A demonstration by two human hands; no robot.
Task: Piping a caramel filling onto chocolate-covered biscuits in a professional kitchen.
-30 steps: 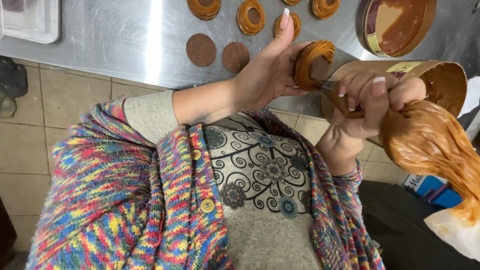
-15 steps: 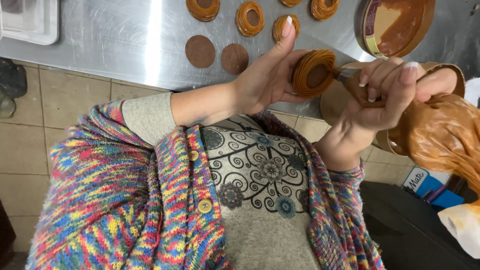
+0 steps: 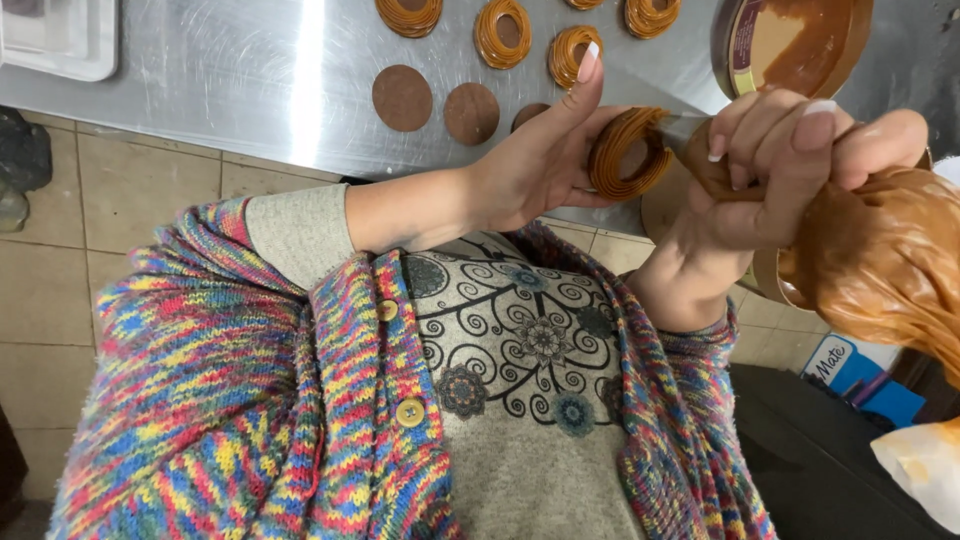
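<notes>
My left hand (image 3: 530,170) holds a round brown cookie (image 3: 625,155) upright at the steel table's front edge, fingers stretched along its back. A ring of caramel-coloured cream covers the cookie's rim. My right hand (image 3: 770,170) is clenched around the neck of a clear piping bag (image 3: 880,260) full of the same cream, with its tip against the cookie. The bag's swollen body hangs to the right.
On the steel table (image 3: 220,90) lie two plain brown discs (image 3: 402,97) and several discs with piped cream rings (image 3: 503,30). A round tub of caramel cream (image 3: 790,40) stands at the back right, a white tray (image 3: 60,40) at the far left. Tiled floor lies below.
My right hand has risen and closed in on the cookie, bringing the bag's neck with it. The cookie has tilted more upright in my left hand and its cream ring looks fuller.
</notes>
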